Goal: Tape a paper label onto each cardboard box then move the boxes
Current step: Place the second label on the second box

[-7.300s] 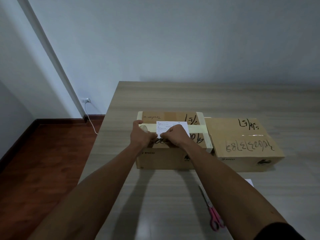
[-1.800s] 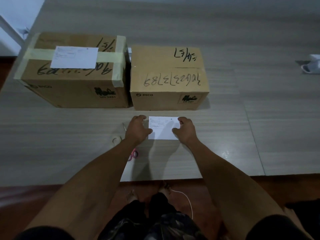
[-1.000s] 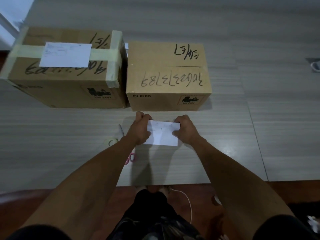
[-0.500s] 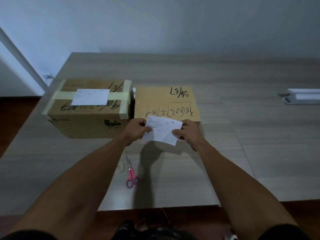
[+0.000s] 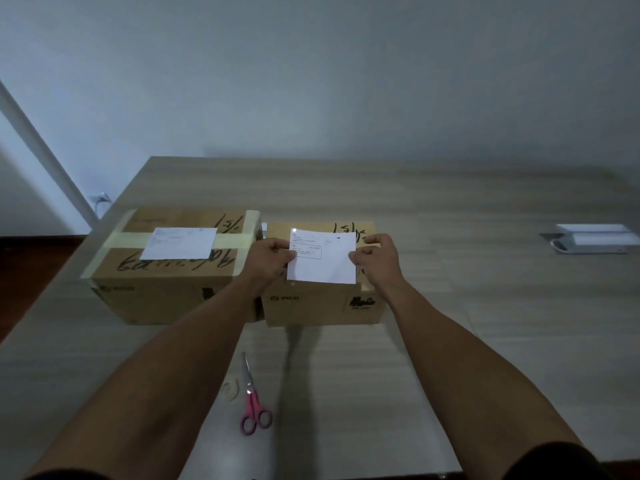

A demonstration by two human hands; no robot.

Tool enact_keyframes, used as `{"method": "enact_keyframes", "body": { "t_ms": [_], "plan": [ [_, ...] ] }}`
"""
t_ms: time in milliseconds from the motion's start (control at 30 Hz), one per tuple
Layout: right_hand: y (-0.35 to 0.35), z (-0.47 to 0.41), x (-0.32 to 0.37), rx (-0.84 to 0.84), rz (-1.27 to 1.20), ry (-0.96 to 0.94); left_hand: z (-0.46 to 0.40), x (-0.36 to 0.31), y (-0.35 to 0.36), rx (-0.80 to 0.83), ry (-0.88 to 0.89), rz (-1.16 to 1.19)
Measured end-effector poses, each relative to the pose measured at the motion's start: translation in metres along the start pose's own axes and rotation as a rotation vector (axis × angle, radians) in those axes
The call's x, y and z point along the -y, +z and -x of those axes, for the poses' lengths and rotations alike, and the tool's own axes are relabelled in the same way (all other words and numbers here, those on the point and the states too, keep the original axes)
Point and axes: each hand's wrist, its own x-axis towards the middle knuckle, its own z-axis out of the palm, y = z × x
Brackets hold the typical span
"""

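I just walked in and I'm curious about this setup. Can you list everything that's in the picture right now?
Left box: one, brown cardboard, left on the table, pale tape bands across its top.
Taped label: one, white paper, on top of the left box.
Right box: one, brown cardboard, right beside the left box, black handwriting on top.
Loose label: one, white paper, held over the right box.
Scissors: one pair, pink handles, near table edge.
Tape roll: one, clear or pale, left of the scissors.
White object: one, far right; cannot tell what.
Table: one, light wood grain.
Left hand: pinches the loose label's left edge.
Right hand: pinches its right edge.
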Motion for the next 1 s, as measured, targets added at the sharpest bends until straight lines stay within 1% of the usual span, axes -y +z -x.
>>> {"method": "enact_keyframes", "body": {
  "t_ms": [67, 167, 267, 400, 467, 533, 667, 700, 800, 900, 1000],
  "plan": [
    [0.002, -0.014, -0.002, -0.023, 0.028, -0.026, -0.010, 0.000, 0.006, -0.070, -0.010, -0.011],
    [0.005, -0.031, -0.009, -0.026, 0.080, -0.030, -0.022, 0.005, 0.016, -0.120, 0.010, -0.037],
    [0.008, -0.049, -0.017, -0.035, 0.120, 0.005, -0.034, 0.013, 0.026, -0.119, 0.020, -0.097],
    [0.010, -0.065, -0.028, 0.010, 0.202, 0.021, -0.049, 0.023, 0.034, -0.091, 0.019, -0.156],
    [0.011, -0.071, -0.034, 0.050, 0.301, -0.003, -0.052, 0.026, 0.038, -0.062, 0.036, -0.243],
    [0.012, -0.074, -0.040, 0.098, 0.457, -0.036, -0.053, 0.030, 0.041, -0.020, 0.079, -0.388],
    [0.012, -0.075, -0.055, 0.170, 0.958, -0.164, -0.052, 0.045, 0.045, 0.039, 0.251, -0.685],
    [0.012, -0.074, -0.057, 0.174, 1.009, -0.175, -0.052, 0.049, 0.045, 0.043, 0.277, -0.728],
    [0.009, -0.072, -0.057, 0.149, 1.025, -0.174, -0.051, 0.056, 0.044, 0.023, 0.326, -0.813],
    [0.008, -0.070, -0.059, 0.151, 1.100, -0.224, -0.052, 0.062, 0.043, 0.037, 0.394, -0.887],
    [0.006, -0.068, -0.063, 0.127, 1.116, -0.253, -0.054, 0.064, 0.042, 0.059, 0.385, -0.897]
  ]
}}
